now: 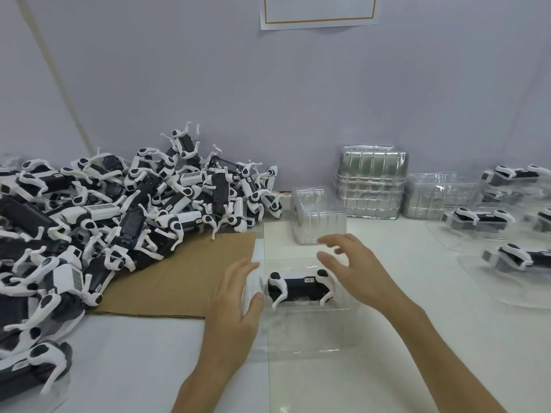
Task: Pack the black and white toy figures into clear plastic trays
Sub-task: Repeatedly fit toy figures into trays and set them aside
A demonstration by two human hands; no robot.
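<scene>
Toy figure point(299, 289) lies in clear tray point(307, 350), long axis left-right, head left.

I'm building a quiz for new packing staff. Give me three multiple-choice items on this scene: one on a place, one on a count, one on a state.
1. Where does the pile of figures lie?
A. at the left, partly on the cardboard
B. right of the tray stacks
C. inside a box

2. How many figures are in the near centre tray?
A. none
B. one
C. three

3. The right hand is:
A. a fist
B. gripping a lid
C. open, fingers spread

Answers: 1 A, the pile overlaps the cardboard's left part. 2 B, a single toy figure lies in that tray. 3 C, the hand hovers over the tray holding nothing.
</scene>
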